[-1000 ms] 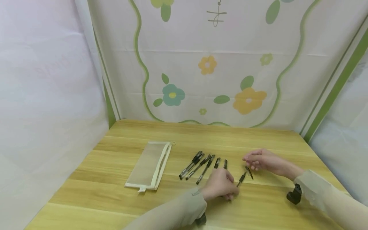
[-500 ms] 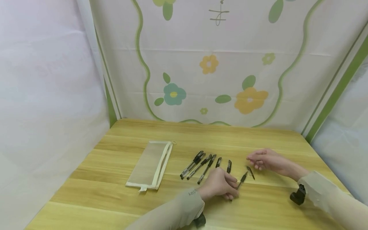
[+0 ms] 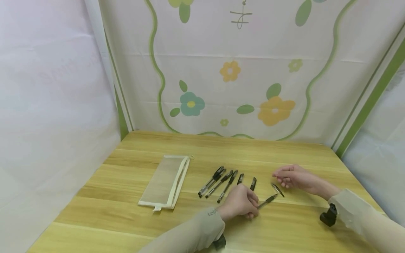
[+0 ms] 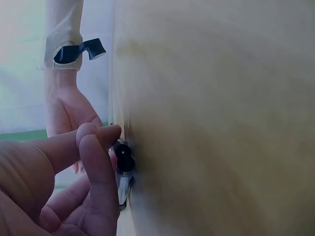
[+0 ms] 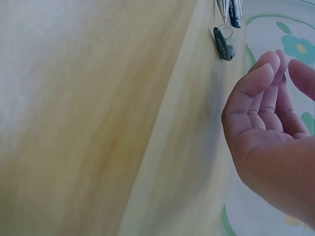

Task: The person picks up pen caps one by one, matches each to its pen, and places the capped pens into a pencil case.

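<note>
One uncapped pen at the right half of the counter, rear end pinched in left hand, tip just beside the loose cap. Right hand relaxed, holding nothing. Probably best: light pinch, exposed tip off the surface. Slim, black grip, greyish clear-looking barrel.

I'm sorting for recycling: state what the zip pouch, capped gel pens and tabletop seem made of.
Tabletop: wood or printed laminate, faint sheen; grain shows. Zip pouch: probably matte mesh or plastic; wood tone seems to show through. Capped gel pens: likely plastic; glossy highlights, partly transparent.
</note>
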A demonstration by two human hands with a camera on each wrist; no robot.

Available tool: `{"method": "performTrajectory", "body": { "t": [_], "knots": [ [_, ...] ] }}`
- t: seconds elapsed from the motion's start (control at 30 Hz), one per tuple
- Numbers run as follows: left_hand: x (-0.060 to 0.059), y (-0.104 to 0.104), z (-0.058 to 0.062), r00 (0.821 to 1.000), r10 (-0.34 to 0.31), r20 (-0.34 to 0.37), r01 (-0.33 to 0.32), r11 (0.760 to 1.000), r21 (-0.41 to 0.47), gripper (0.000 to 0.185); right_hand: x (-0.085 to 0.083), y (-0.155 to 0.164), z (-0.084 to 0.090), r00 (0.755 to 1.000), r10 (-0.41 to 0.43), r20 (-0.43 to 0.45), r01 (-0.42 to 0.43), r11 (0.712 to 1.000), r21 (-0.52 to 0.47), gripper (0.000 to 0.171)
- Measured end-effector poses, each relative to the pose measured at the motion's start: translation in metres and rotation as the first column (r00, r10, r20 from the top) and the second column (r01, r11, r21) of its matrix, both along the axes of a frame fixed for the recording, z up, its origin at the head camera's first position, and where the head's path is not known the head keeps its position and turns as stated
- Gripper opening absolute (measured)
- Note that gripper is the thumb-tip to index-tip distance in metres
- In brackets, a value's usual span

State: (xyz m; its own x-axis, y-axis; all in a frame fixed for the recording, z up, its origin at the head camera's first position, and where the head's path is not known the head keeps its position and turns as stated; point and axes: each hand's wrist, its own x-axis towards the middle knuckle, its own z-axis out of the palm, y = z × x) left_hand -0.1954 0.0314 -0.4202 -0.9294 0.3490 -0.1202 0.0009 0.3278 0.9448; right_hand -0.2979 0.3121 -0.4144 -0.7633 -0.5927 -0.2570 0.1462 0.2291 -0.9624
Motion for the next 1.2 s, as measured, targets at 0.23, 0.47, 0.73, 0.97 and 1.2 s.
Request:
{"method": "performTrajectory", "body": {
  "t": [0.23, 0.47, 0.73, 0.97, 1.2],
  "knots": [
    [-0.0005, -0.0012, 0.0024, 0.999, -0.003, -0.05, -0.001, 0.997, -0.079, 0.025, -0.001, 0.0049, -0.0008, 1.0, -0.022, 0.009, 0.022, 1.0, 0.006, 0.041],
    [-0.0013, -0.0027, 0.006, 0.992, -0.055, -0.11, 0.028, 0.972, -0.233, 0.021, -0.0006, 0.0062, 0.0011, 1.0, -0.023, 0.017, 0.023, 1.0, 0.012, 0.041],
    [-0.0027, -0.0012, 0.0049, 0.979, -0.101, -0.176, 0.034, 0.937, -0.349, 0.016, -0.0007, 0.0072, 0.0004, 0.999, -0.026, 0.033, 0.025, 1.0, 0.002, 0.04],
    [-0.0049, -0.0024, 0.003, 0.973, -0.131, -0.187, 0.066, 0.945, -0.32, 0.013, -0.0013, 0.0067, -0.002, 0.999, -0.032, 0.027, 0.032, 0.999, 0.01, 0.039],
    [-0.0065, -0.0066, 0.0029, 0.983, -0.135, -0.126, 0.11, 0.976, -0.187, 0.009, -0.003, 0.0078, -0.003, 0.999, -0.036, 0.021, 0.036, 0.999, 0.012, 0.041]
  ]
}}
